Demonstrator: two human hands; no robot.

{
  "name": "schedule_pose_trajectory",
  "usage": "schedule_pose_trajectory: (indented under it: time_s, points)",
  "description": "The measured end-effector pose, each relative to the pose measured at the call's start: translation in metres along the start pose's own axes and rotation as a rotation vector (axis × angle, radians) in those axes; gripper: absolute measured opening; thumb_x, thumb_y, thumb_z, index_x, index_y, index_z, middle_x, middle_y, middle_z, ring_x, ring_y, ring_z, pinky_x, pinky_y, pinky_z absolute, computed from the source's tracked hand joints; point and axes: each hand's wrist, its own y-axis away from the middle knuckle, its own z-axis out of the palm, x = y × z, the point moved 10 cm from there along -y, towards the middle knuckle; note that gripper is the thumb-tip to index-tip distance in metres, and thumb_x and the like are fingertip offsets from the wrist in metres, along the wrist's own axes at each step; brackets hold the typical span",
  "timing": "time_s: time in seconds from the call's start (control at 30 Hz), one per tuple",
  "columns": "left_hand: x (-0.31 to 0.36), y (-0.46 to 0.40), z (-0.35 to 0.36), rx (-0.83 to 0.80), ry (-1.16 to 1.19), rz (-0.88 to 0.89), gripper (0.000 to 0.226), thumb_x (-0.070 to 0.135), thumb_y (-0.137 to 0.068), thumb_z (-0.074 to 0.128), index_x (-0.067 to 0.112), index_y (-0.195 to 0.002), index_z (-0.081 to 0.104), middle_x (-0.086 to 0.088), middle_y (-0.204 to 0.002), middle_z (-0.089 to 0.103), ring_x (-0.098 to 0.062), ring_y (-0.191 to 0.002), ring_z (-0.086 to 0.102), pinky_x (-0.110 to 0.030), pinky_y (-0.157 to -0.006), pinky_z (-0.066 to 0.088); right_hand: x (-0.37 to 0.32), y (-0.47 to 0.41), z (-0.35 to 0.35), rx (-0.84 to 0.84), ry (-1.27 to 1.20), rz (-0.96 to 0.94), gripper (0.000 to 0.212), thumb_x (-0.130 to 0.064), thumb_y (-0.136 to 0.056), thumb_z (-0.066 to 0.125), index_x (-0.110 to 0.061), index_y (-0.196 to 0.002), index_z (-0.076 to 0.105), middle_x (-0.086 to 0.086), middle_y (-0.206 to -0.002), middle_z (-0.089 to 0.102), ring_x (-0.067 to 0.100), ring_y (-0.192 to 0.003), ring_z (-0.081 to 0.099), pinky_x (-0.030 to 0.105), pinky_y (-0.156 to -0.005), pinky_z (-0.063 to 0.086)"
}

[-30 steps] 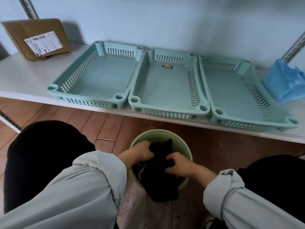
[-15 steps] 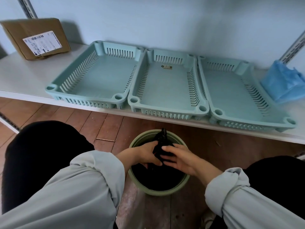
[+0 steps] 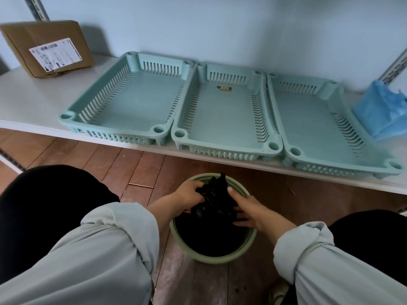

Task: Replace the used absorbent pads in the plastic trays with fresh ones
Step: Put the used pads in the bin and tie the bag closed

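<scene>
Three pale green slotted plastic trays stand side by side on a white shelf: the left tray (image 3: 132, 102), the middle tray (image 3: 222, 119) and the right tray (image 3: 326, 126). No pads lie in them. Below the shelf, a green round bin (image 3: 222, 258) sits on the wooden floor with a black bag (image 3: 217, 201) bunched at its mouth. My left hand (image 3: 189, 194) grips the bunched bag from the left. My right hand (image 3: 248, 210) presses against it from the right, thumb up. What is inside the bag is hidden.
A cardboard box (image 3: 48, 47) with a shipping label leans at the shelf's back left. A blue plastic bundle (image 3: 383, 111) sits at the shelf's right end, beside a metal upright (image 3: 396, 67). My dark knees flank the bin.
The black bag has been pulled up and gathered at the bin's mouth. My hands moved from deep in the bin to its top, closing around the bunched plastic.
</scene>
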Motion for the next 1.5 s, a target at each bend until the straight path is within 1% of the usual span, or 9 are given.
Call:
schedule_pose_trajectory:
  time_s: [0.2,0.33,0.43,0.6,0.77,0.93,1.07,1.23,1.5]
  points:
    - [0.009,0.003,0.015,-0.083,0.121,0.053,0.032,0.018,-0.086,0.067,0.013,-0.117,0.059,-0.004,-0.099,0.066,-0.019,-0.088,0.065,-0.026,-0.064,0.053,-0.006,-0.003,0.035,-0.092,-0.006,-0.033,0.027,0.003,-0.092,0.05,-0.002,-0.116,0.06,0.021,-0.111,0.066,0.03,-0.1,0.065,0.039,-0.082,0.055]
    - [0.02,0.001,-0.003,0.093,0.145,0.124,0.037,0.016,-0.09,0.062,0.013,-0.125,0.054,-0.01,-0.114,0.065,-0.024,-0.102,0.063,-0.032,-0.074,0.052,-0.023,0.002,0.032,-0.058,-0.08,-0.116,0.017,-0.004,-0.089,0.058,-0.01,-0.102,0.067,0.012,-0.097,0.07,0.023,-0.089,0.066,0.033,-0.074,0.056]
    - [0.028,-0.004,-0.021,0.222,-0.176,0.178,0.04,0.013,-0.088,0.061,0.008,-0.127,0.052,-0.012,-0.121,0.062,-0.026,-0.113,0.059,-0.03,-0.092,0.048,-0.033,0.006,0.018,0.042,-0.17,-0.184,0.015,-0.023,-0.084,0.07,-0.011,-0.092,0.066,0.008,-0.089,0.07,0.023,-0.086,0.067,0.035,-0.078,0.055]
    - [0.054,0.004,-0.03,0.294,-0.535,0.256,0.044,0.013,-0.088,0.058,0.015,-0.131,0.051,-0.006,-0.128,0.059,-0.025,-0.12,0.055,-0.031,-0.098,0.044,-0.063,0.022,0.0,0.263,0.111,-0.513,0.035,-0.037,-0.081,0.07,-0.02,-0.054,0.056,0.004,-0.06,0.056,0.022,-0.063,0.056,0.034,-0.064,0.044]
    - [0.072,0.009,-0.038,0.356,-0.761,0.294,0.031,0.02,-0.091,0.051,0.022,-0.121,0.06,-0.008,-0.118,0.064,-0.031,-0.109,0.06,-0.039,-0.088,0.051,-0.082,0.045,0.003,0.176,0.02,-0.62,0.003,-0.011,-0.085,0.069,-0.009,-0.083,0.067,0.007,-0.078,0.068,0.015,-0.076,0.063,0.028,-0.079,0.051]
    - [0.089,0.022,-0.056,0.426,-0.891,0.302,0.021,0.026,-0.094,0.049,0.016,-0.104,0.065,-0.008,-0.104,0.067,-0.029,-0.096,0.063,-0.036,-0.077,0.05,-0.056,0.043,0.012,0.016,-0.08,-0.371,0.029,0.004,-0.082,0.066,-0.009,-0.107,0.064,0.013,-0.106,0.067,0.024,-0.089,0.064,0.039,-0.092,0.052]
    - [0.092,0.032,-0.065,0.39,-0.751,0.238,0.021,0.026,-0.094,0.048,0.015,-0.093,0.066,-0.004,-0.079,0.067,-0.026,-0.08,0.067,-0.035,-0.072,0.056,-0.043,0.042,0.013,-0.012,-0.128,-0.24,0.042,0.007,-0.078,0.069,-0.004,-0.117,0.061,0.02,-0.106,0.067,0.026,-0.089,0.065,0.035,-0.085,0.054]
    - [0.087,0.036,-0.045,0.219,-0.025,0.165,0.018,0.011,-0.097,0.046,0.008,-0.108,0.06,-0.004,-0.054,0.047,-0.012,-0.036,0.046,-0.026,-0.043,0.051,-0.033,0.05,0.008,0.074,0.111,-0.179,0.023,-0.005,-0.078,0.074,-0.001,-0.1,0.069,0.007,-0.068,0.063,0.012,-0.059,0.056,0.022,-0.064,0.048]
    - [0.128,0.048,-0.034,0.054,-0.052,0.221,0.023,0.011,-0.098,0.044,0.007,-0.117,0.058,-0.004,-0.063,0.057,-0.003,-0.034,0.045,-0.016,-0.037,0.042,-0.104,0.094,-0.001,-0.03,-0.264,-0.421,0.01,-0.008,-0.09,0.062,-0.008,-0.098,0.068,-0.002,-0.058,0.062,0.01,-0.06,0.057,0.025,-0.068,0.051]
